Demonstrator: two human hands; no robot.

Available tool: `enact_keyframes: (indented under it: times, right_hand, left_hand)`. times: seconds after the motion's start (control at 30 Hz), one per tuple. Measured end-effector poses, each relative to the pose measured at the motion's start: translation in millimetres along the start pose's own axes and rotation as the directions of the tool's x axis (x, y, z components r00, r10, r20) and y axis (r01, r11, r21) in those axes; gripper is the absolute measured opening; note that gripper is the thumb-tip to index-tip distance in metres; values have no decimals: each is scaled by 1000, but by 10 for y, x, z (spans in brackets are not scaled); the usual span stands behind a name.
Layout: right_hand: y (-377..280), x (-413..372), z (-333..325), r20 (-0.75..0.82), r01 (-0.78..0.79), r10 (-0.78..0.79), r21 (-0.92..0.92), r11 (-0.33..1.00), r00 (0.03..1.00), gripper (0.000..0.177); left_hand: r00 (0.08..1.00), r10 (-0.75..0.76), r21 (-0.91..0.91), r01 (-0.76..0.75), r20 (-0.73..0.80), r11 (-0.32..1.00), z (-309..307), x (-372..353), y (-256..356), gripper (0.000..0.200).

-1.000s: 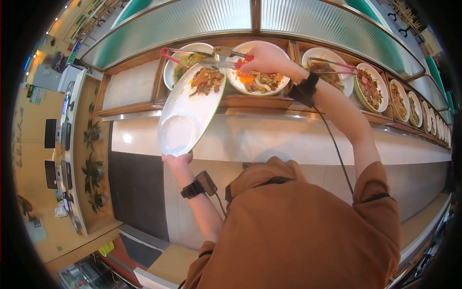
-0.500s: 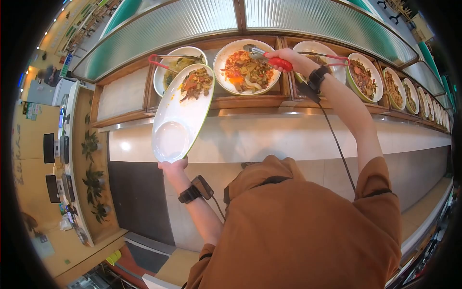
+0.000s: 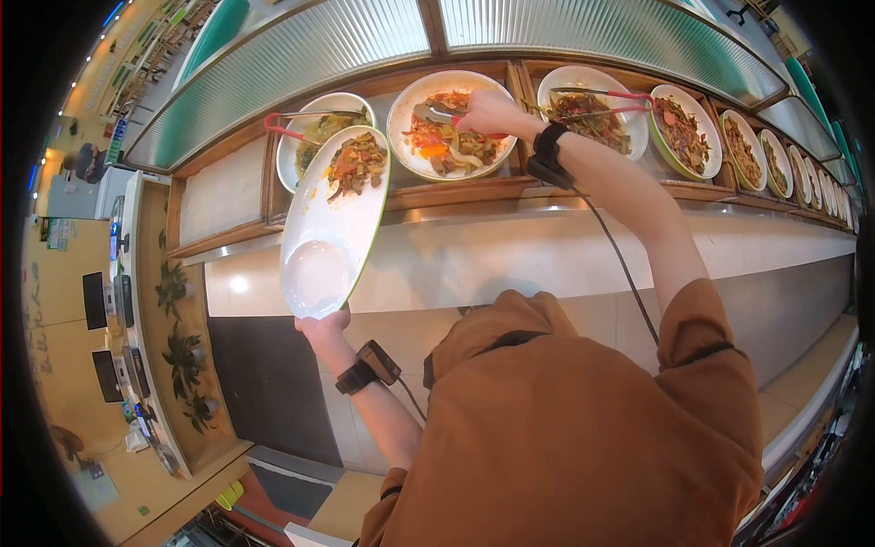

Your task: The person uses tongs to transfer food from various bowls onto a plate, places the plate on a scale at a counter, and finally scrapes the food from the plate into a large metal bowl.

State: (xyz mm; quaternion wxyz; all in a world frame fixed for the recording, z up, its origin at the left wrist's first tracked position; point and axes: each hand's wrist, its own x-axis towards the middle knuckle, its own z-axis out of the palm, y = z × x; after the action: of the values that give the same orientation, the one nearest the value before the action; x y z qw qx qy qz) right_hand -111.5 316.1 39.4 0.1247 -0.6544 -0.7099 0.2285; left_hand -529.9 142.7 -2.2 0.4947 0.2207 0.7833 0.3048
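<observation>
My left hand [image 3: 321, 326] grips the lower end of a white oval plate [image 3: 314, 228] with a green edge. The plate is tilted and carries mixed vegetables [image 3: 355, 164] at its far end; a round recess at the near end holds no food. My right hand [image 3: 492, 111] is closed around red-handled tongs [image 3: 437, 115], reaching over a white bowl [image 3: 401, 150] of food in red sauce with vegetables. The metal tips of the tongs are down at the food; the hand partly hides the handles. The plate's far end overlaps a bowl of greens [image 3: 310, 150].
Red-handled tongs [image 3: 278, 126] lie across the left bowl, and another pair [image 3: 638, 102] across the bowl [image 3: 592, 118] on the right. More food bowls [image 3: 684, 132] line the wooden counter [image 3: 437, 193]. A ribbed glass screen [image 3: 565, 41] stands behind.
My right hand has moved left and lower over the bowl, bringing the tongs into the food. The plate stays in my left hand; the view has shifted slightly.
</observation>
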Motion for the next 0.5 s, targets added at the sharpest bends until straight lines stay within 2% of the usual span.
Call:
enact_keyframes:
  times: [0.1, 0.17, 0.27, 0.33, 0.4, 0.43, 0.47, 0.5]
  right_hand:
    - [-34, 6, 17, 21, -17, 17, 13, 1000, 1000, 34]
    - [2, 42, 27, 81, -83, 73, 129, 988, 994, 29]
    - [88, 67, 27, 98, -113, 84, 337, 935, 992, 20]
    - [164, 47, 1, 113, -132, 88, 485, 865, 990, 19]
    - [215, 20, -32, 164, -180, 99, 618, 765, 982, 28]
    - [139, -53, -108, 162, -196, 119, 632, 750, 980, 24]
    - [-3, -189, -236, 160, -210, 139, 646, 734, 977, 21]
    - [-79, -266, -304, 158, -224, 159, 660, 717, 974, 18]
  left_hand:
    - [993, 116, 0, -116, -22, 993, -74, 223, -181, 64]
    - [981, 192, 1, -192, -35, 981, -128, 407, -331, 65]
    - [975, 199, 59, -194, -95, 979, -126, 390, -361, 63]
    - [985, 131, -19, -134, -112, 991, -71, 292, -261, 59]
    - [997, 23, -231, -40, -77, 972, -29, 149, -100, 55]
    - [996, -30, -462, -11, -81, 887, 12, 15, -1, 53]
    - [994, -81, -665, 13, -72, 747, 63, -147, 101, 51]
    - [991, -116, -770, 30, -58, 638, 89, -225, 148, 51]
